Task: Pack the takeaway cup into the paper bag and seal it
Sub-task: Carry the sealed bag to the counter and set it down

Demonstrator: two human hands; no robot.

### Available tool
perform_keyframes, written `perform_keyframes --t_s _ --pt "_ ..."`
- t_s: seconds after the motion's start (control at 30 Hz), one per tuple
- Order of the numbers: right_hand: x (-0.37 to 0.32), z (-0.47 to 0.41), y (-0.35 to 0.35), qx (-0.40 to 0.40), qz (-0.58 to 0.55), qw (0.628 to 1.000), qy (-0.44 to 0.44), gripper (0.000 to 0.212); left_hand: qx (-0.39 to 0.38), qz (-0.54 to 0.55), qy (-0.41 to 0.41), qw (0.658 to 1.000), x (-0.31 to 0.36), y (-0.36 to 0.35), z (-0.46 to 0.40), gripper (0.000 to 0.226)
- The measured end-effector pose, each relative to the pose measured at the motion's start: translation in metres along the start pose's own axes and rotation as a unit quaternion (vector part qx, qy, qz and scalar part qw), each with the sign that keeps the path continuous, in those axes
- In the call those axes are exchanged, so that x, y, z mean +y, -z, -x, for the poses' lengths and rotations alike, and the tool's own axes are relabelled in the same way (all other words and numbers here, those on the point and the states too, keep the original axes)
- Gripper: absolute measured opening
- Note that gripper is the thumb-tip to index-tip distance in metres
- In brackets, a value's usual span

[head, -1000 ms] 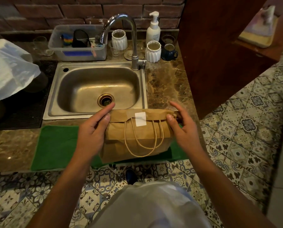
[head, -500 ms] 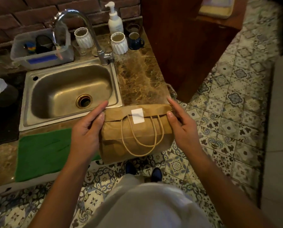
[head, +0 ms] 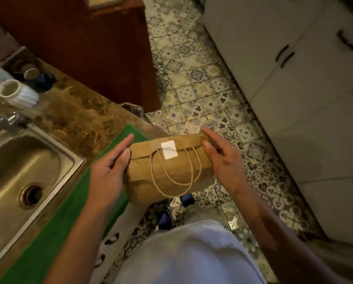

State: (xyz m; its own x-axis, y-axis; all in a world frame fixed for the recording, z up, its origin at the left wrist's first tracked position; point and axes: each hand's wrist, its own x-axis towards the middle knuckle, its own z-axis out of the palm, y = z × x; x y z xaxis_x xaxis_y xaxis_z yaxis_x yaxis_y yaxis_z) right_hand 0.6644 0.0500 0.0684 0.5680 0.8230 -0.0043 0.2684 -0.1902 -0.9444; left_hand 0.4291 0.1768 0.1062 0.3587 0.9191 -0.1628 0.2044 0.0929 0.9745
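Folded brown kraft paper bag (head: 167, 171): matt, creased, twisted paper-cord handles; smooth white rectangular sticker (head: 169, 149) on its folded flap. Left of bag: green cloth mat (head: 54, 222), napped, matt; brushed stainless steel sink (head: 28, 167), dull sheen; polished brown marble countertop (head: 85, 119), glossy. Beyond bag: patterned ceramic floor tiles (head: 202, 89), glazed, reflective; dark wooden cabinet panel (head: 89, 48), satin.

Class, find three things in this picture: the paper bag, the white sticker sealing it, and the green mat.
paper bag (head: 169, 181), head view, on its brown front below the fold.
white sticker (head: 169, 149), head view, on the sticker's middle.
green mat (head: 54, 228), head view, on a bare stretch beside the sink.
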Motion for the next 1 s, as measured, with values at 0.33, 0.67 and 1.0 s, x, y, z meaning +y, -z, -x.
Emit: perform_keyframes --t_s 0.33,0.67,1.0 --pt "0.020 0.096 0.041 0.246 0.022 0.964 -0.096 0.044 -0.226 -0.048 -0.027 0.972 0.010 -0.062 -0.008 0.036" --pt "0.041 0.140 0.128 0.413 0.048 0.902 -0.115 0.039 -0.409 -0.069 -0.035 0.909 0.042 -0.188 -0.008 0.040" --pt "0.071 0.164 0.246 0.473 0.089 0.872 -0.087 0.035 -0.461 -0.087 -0.098 0.877 0.066 -0.336 0.014 0.041"
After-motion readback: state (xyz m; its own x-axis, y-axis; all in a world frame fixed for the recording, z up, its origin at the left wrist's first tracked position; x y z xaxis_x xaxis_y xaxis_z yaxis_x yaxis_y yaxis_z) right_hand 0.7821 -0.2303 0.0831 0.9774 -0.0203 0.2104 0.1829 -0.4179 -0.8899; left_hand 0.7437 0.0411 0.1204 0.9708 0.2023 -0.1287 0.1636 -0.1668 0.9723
